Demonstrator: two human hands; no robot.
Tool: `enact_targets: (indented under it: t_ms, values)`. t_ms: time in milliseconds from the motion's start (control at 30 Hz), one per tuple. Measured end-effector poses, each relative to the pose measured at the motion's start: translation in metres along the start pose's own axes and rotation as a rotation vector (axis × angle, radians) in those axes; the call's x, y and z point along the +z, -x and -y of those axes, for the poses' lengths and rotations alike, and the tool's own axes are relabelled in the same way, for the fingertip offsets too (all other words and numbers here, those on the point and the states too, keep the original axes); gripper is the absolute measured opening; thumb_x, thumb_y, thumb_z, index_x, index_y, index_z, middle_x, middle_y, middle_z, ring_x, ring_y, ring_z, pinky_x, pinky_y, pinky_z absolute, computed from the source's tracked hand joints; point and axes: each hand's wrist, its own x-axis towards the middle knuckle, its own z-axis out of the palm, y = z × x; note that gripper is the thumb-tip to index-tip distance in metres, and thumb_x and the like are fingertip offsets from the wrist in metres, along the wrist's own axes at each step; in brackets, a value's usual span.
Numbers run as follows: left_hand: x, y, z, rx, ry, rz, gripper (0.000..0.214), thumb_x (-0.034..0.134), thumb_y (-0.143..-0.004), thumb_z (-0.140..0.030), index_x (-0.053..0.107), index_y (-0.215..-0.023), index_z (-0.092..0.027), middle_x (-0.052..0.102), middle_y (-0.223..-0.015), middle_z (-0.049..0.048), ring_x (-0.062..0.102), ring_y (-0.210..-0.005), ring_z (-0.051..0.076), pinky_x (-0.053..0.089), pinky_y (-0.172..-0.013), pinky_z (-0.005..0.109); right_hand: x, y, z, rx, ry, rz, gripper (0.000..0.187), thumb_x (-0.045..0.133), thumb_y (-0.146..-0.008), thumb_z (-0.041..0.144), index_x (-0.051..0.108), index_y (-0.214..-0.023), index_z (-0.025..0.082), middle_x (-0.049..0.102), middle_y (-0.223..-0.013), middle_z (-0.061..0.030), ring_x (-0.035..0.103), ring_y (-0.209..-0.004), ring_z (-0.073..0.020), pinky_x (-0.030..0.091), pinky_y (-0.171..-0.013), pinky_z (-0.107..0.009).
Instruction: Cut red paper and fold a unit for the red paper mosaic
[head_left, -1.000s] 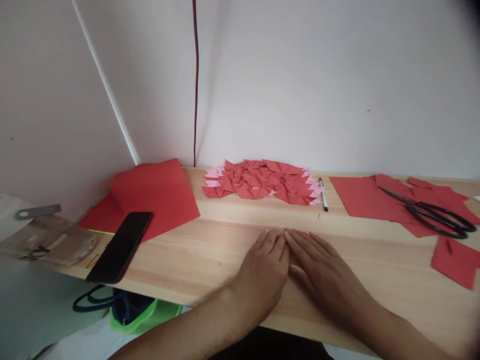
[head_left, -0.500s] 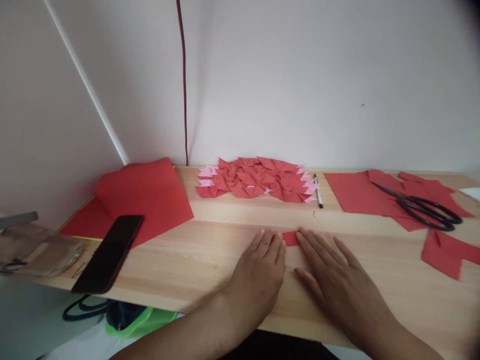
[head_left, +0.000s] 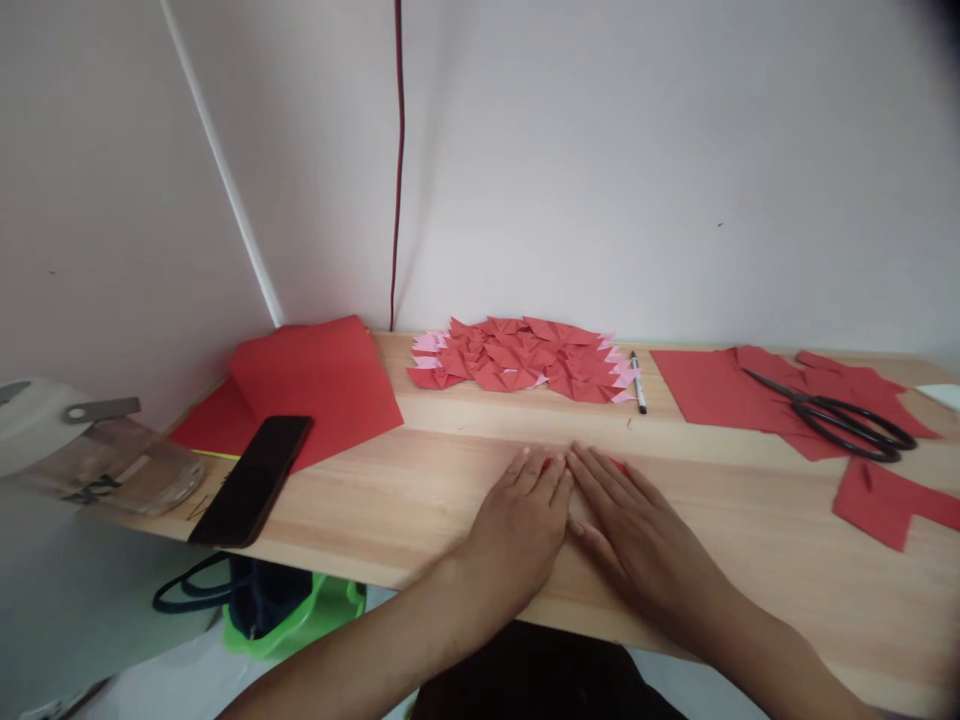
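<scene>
Both my hands lie flat on the wooden table (head_left: 450, 470), side by side, fingers stretched out and pressing on a small red paper piece (head_left: 619, 465) that is almost wholly hidden beneath them. My left hand (head_left: 525, 525) touches my right hand (head_left: 634, 530) at the fingertips. Only slivers of red show between and beside the fingers. A heap of folded red and pink paper pieces (head_left: 521, 358) lies beyond the hands near the wall.
A black pen (head_left: 639, 382) lies right of the heap. Black scissors (head_left: 840, 418) rest on cut red paper sheets (head_left: 712, 390) at the right. A large red sheet (head_left: 307, 385) and a black phone (head_left: 253, 478) lie at the left, near a green bag (head_left: 300, 620) below the table edge.
My right hand, which had slid right and bared the red piece half a second ago, has come back against my left hand, covering the piece again.
</scene>
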Motion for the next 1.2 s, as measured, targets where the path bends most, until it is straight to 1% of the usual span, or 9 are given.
enact_targets:
  t_ms: [233,300,333,400,533,667,933,1067,1200]
  values:
    - [-0.019,0.028,0.012,-0.122,0.050,0.051,0.048,0.035,-0.095,-0.038,0.049,-0.131,-0.009,0.049,-0.137,0.0125,0.037,-0.133,0.027,0.026,-0.113,0.042,0.001,0.002,0.001,0.006,0.045,-0.016,0.057,0.034,-0.095,0.041,0.039,-0.139,0.006,0.039,-0.145,-0.0156,0.038,-0.133,-0.0251,0.037,-0.104,-0.047]
    - [-0.024,0.025,0.009,-0.185,0.070,0.014,0.057,0.034,-0.094,-0.045,0.042,-0.136,-0.007,0.043,-0.142,0.0141,0.029,-0.138,0.028,0.024,-0.114,0.043,0.002,0.003,0.000,0.008,0.045,-0.031,0.057,0.032,-0.095,0.041,0.039,-0.139,0.006,0.040,-0.145,-0.0163,0.038,-0.133,-0.0256,0.036,-0.105,-0.048]
    - [-0.025,0.021,0.005,-0.159,0.085,-0.007,0.060,0.031,-0.095,-0.047,0.037,-0.140,-0.008,0.037,-0.147,0.0138,0.023,-0.140,0.027,0.022,-0.115,0.043,0.003,0.003,-0.001,0.001,0.042,-0.036,0.056,0.032,-0.095,0.040,0.040,-0.138,0.005,0.040,-0.144,-0.0167,0.039,-0.133,-0.0263,0.036,-0.104,-0.048]
    - [-0.021,0.011,-0.002,-0.111,0.132,-0.031,0.069,0.025,-0.094,-0.055,0.029,-0.144,-0.008,0.027,-0.152,0.0128,0.018,-0.142,0.025,0.020,-0.115,0.042,0.004,0.004,-0.002,-0.031,0.042,-0.038,0.056,0.031,-0.095,0.039,0.042,-0.137,0.004,0.040,-0.144,-0.0176,0.039,-0.133,-0.0279,0.037,-0.103,-0.050]
    - [-0.003,-0.002,-0.013,-0.143,0.188,0.000,0.081,0.021,-0.088,-0.066,0.032,-0.142,-0.007,0.033,-0.148,0.0142,0.026,-0.139,0.024,0.023,-0.114,0.043,0.004,0.004,-0.003,-0.073,0.083,-0.033,0.052,0.031,-0.093,0.031,0.046,-0.134,0.002,0.040,-0.143,-0.0184,0.040,-0.132,-0.0296,0.039,-0.101,-0.050]
    - [0.005,0.000,-0.013,-0.143,0.134,0.024,0.079,0.023,-0.089,-0.065,0.033,-0.142,-0.009,0.029,-0.150,0.0137,0.024,-0.140,0.024,0.026,-0.113,0.043,0.003,0.002,-0.001,-0.049,0.130,-0.034,0.048,0.032,-0.093,0.027,0.049,-0.132,0.004,0.043,-0.142,-0.0167,0.042,-0.130,-0.0287,0.035,-0.104,-0.051]
    - [0.000,-0.001,-0.010,-0.129,0.164,0.059,0.070,0.023,-0.093,-0.058,0.036,-0.141,-0.009,0.036,-0.148,0.0126,0.027,-0.139,0.023,0.023,-0.114,0.042,-0.003,0.017,-0.015,0.063,0.131,-0.061,0.052,0.029,-0.095,0.033,0.046,-0.134,0.004,0.046,-0.140,-0.0172,0.047,-0.126,-0.0301,0.034,-0.103,-0.053]
    - [-0.001,-0.002,-0.010,-0.132,0.178,0.076,0.069,0.025,-0.093,-0.057,0.036,-0.141,-0.008,0.036,-0.147,0.0132,0.027,-0.139,0.025,0.022,-0.114,0.042,-0.010,0.014,-0.016,0.071,0.119,-0.070,0.055,0.027,-0.096,0.038,0.050,-0.131,0.003,0.047,-0.139,-0.0189,0.044,-0.128,-0.0333,0.033,-0.102,-0.056]
    - [-0.002,-0.003,-0.010,-0.136,0.207,0.104,0.061,0.031,-0.095,-0.046,0.032,-0.143,-0.010,0.032,-0.150,0.0109,0.024,-0.140,0.023,0.018,-0.116,0.042,-0.012,0.002,-0.005,-0.009,0.066,-0.064,0.053,0.028,-0.096,0.038,0.048,-0.133,0.004,0.045,-0.141,-0.0164,0.040,-0.132,-0.0280,0.034,-0.104,-0.048]
